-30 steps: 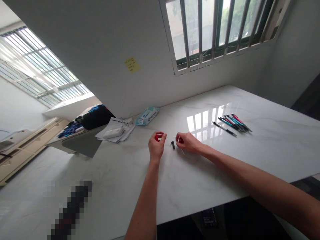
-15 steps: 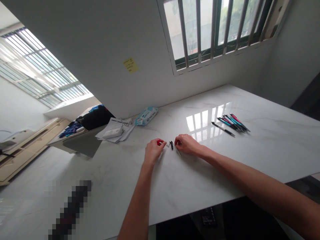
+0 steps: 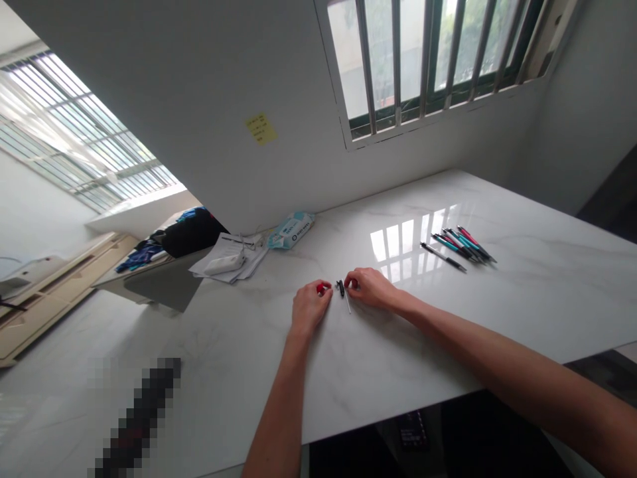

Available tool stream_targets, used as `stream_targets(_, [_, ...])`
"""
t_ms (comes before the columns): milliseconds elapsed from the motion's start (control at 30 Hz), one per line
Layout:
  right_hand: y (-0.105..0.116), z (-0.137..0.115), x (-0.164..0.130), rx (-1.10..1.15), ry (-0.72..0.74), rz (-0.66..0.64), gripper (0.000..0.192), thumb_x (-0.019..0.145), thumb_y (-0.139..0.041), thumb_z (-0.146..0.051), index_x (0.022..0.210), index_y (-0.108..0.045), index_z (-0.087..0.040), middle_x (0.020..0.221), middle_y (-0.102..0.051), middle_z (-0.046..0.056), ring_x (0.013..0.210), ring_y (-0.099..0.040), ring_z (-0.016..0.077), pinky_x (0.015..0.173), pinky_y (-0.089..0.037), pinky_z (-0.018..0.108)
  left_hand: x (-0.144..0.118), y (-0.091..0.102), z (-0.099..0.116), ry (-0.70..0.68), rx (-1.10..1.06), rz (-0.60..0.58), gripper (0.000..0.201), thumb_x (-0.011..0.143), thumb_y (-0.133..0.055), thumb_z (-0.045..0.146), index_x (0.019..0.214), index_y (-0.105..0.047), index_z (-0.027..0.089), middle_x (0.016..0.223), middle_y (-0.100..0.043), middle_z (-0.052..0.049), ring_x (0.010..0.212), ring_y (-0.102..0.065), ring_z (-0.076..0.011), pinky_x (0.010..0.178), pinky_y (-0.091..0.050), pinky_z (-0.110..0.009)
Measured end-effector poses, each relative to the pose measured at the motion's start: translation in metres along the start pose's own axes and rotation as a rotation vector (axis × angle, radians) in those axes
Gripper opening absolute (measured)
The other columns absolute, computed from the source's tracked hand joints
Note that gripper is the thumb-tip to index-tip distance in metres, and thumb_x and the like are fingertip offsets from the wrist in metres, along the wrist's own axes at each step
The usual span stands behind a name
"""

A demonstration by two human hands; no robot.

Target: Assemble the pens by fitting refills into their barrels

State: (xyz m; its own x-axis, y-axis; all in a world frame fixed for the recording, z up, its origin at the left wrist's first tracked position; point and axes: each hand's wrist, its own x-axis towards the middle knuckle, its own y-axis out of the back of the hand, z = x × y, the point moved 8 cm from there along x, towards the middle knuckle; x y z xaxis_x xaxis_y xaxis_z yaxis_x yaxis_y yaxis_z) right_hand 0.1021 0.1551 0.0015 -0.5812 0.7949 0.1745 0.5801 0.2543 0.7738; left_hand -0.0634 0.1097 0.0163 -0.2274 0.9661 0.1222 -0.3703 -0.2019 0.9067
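Observation:
My left hand [image 3: 310, 305] rests on the table with its fingers closed around a red pen part [image 3: 321, 289], mostly hidden in the grip. Across from it, my right hand [image 3: 372, 287] is pinched at the upper end of a thin, pale pen refill [image 3: 349, 305], whose lower end points towards me. Between the two hands lie small black pen parts [image 3: 341, 288], one with a clip-like shape; a tiny piece beside them is too small to name.
To the right, several pens [image 3: 465, 244] with teal, red and black barrels lie grouped, beside a single black-and-silver pen [image 3: 442, 257]. A wipes packet [image 3: 291, 231] and papers [image 3: 219, 265] with a white object on top are at the back left. A blurred dark object [image 3: 144, 415] is front left.
The refill by my right hand has swung from a slant to steeper, its lower end moving left. My left hand has shifted slightly right, and less of the red part's pale end shows.

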Motion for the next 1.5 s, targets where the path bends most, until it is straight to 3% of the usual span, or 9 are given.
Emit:
stream_targets(633, [-0.005, 0.003, 0.0, 0.006, -0.002, 0.003, 0.019, 0.088, -0.063, -0.023, 0.1, -0.078, -0.023, 0.089, -0.074, 0.004, 0.08, -0.064, 0.0181, 0.07, -0.04, 0.026, -0.003, -0.005, 0.008, -0.053, -0.111, -0.047, 0.022, 0.088, -0.067, 0.033, 0.101, -0.082, 0.025, 0.08, -0.075, -0.004, 0.073, -0.063, -0.0185, 0.073, -0.043, -0.029])
stream_targets(733, [-0.001, 0.003, 0.001, 0.112, 0.015, 0.063, 0.015, 0.088, -0.065, -0.023, 0.099, -0.077, -0.022, 0.086, -0.072, 0.002, 0.074, -0.061, 0.0154, 0.068, -0.04, 0.026, 0.0, 0.006, 0.005, -0.074, -0.282, 0.094, 0.034, 0.088, -0.067, 0.035, 0.117, -0.077, 0.022, 0.089, -0.074, -0.004, 0.072, -0.06, -0.0161, 0.075, -0.046, -0.029])
stream_targets(833, [0.01, -0.004, 0.001, 0.283, 0.105, 0.18, 0.011, 0.091, -0.068, -0.031, 0.096, -0.072, -0.021, 0.082, -0.07, 0.0, 0.07, -0.057, 0.0129, 0.07, -0.043, 0.025, 0.003, 0.015, -0.003, -0.07, -0.634, 0.215, 0.041, 0.095, -0.058, 0.044, 0.125, -0.072, 0.019, 0.11, -0.072, -0.008, 0.082, -0.061, -0.0159, 0.076, -0.049, -0.028])
stream_targets(1000, [0.019, -0.026, -0.007, 0.473, 0.296, 0.235, 0.03, 0.084, -0.08, -0.042, 0.095, -0.062, -0.021, 0.09, -0.069, 0.001, 0.075, -0.06, 0.0138, 0.071, -0.049, 0.027, 0.002, -0.001, 0.007, -0.082, -1.114, 0.072, 0.046, 0.101, -0.05, 0.056, 0.119, -0.072, 0.02, 0.132, -0.068, -0.012, 0.102, -0.064, -0.0188, 0.085, -0.054, -0.03])
stream_targets(1100, [0.012, -0.034, -0.01, 0.561, 0.32, 0.191, 0.029, 0.086, -0.078, -0.04, 0.094, -0.057, -0.022, 0.087, -0.069, 0.0, 0.074, -0.063, 0.0141, 0.073, -0.052, 0.029, -0.001, -0.013, 0.02, -0.102, -1.141, -0.061, 0.055, 0.1, -0.048, 0.062, 0.125, -0.071, 0.018, 0.114, -0.073, -0.012, 0.094, -0.067, -0.0206, 0.085, -0.056, -0.035])
stream_targets(1167, [0.01, -0.035, -0.011, 0.59, 0.313, 0.194, 0.021, 0.089, -0.072, -0.036, 0.092, -0.057, -0.022, 0.083, -0.068, -0.001, 0.072, -0.063, 0.0137, 0.073, -0.053, 0.028, -0.001, -0.016, 0.021, -0.104, -1.077, -0.075, 0.059, 0.099, -0.05, 0.065, 0.127, -0.071, 0.017, 0.1, -0.073, -0.01, 0.087, -0.069, -0.0202, 0.082, -0.056, -0.035])
stream_targets(1333, [0.009, -0.024, -0.009, 0.618, 0.223, 0.222, 0.009, 0.092, -0.063, -0.029, 0.097, -0.061, -0.021, 0.082, -0.072, 0.0, 0.071, -0.065, 0.013, 0.074, -0.054, 0.028, 0.004, 0.004, -0.007, -0.003, -0.995, 0.254, 0.047, 0.076, -0.085, 0.051, 0.105, -0.075, 0.017, 0.091, -0.072, -0.004, 0.069, -0.063, -0.0115, 0.066, -0.05, -0.024])
stream_targets(1400, [0.011, -0.02, -0.009, 0.606, 0.196, 0.25, 0.01, 0.092, -0.062, -0.029, 0.098, -0.062, -0.021, 0.082, -0.073, 0.0, 0.072, -0.065, 0.0134, 0.076, -0.054, 0.028, 0.005, 0.003, -0.016, 0.079, -1.102, 0.272, 0.045, 0.069, -0.091, 0.048, 0.095, -0.074, 0.016, 0.082, -0.07, -0.001, 0.062, -0.06, -0.0089, 0.062, -0.049, -0.023])
stream_targets(1500, [0.018, -0.016, -0.009, 0.599, 0.175, 0.331, 0.011, 0.092, -0.063, -0.031, 0.097, -0.064, -0.022, 0.084, -0.073, 0.001, 0.075, -0.065, 0.0146, 0.075, -0.053, 0.028, 0.004, -0.005, -0.022, 0.212, -1.285, 0.198, 0.045, 0.062, -0.095, 0.045, 0.089, -0.074, 0.015, 0.078, -0.069, 0.0, 0.064, -0.063, -0.0083, 0.065, -0.052, -0.022])
